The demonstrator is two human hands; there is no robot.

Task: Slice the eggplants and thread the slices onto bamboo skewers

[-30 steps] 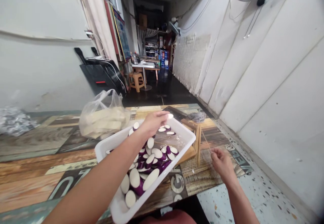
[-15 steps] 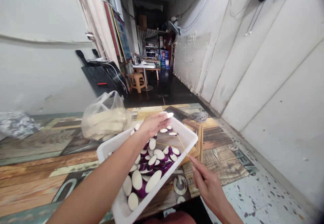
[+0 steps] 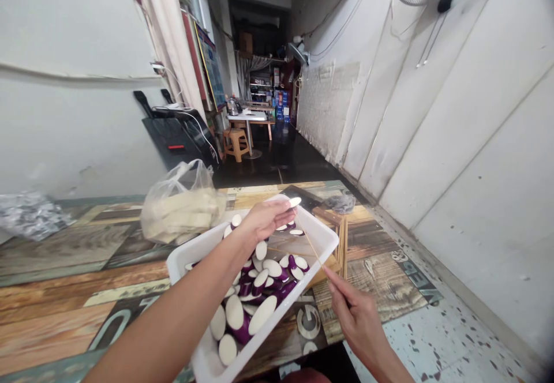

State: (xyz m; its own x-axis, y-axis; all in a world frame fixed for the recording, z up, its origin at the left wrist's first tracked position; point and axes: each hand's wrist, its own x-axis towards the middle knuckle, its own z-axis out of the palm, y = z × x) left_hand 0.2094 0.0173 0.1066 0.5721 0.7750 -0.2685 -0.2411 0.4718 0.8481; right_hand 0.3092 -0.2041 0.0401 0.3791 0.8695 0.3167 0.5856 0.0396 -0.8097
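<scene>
My left hand [image 3: 269, 219] is closed around a white-faced eggplant slice [image 3: 295, 202] above the far side of a white plastic tub [image 3: 329, 239]. A thin wooden skewer [image 3: 310, 243] slants between my two hands. Its near end is pinched in my right hand [image 3: 352, 302], which is outside the tub's right rim. The far tip meets the slice or the left fingers; I cannot tell whether it has gone in. In the tub lie many purple-skinned eggplant pieces [image 3: 260, 282] with pale cut faces. My left forearm hides part of them.
A clear plastic bag [image 3: 179, 213] of pale strips stands left of the tub. Bundled skewers [image 3: 341, 239] lie at its right, near a crumpled grey bag [image 3: 341, 202]. Silvery packets [image 3: 32, 214] sit at the far left. The wood-patterned table [image 3: 381, 279] ends at the right above a speckled floor.
The view has tilted slightly, so the scene sits a little lower. The slice in my left hand has shifted slightly right. Both hands keep their hold.
</scene>
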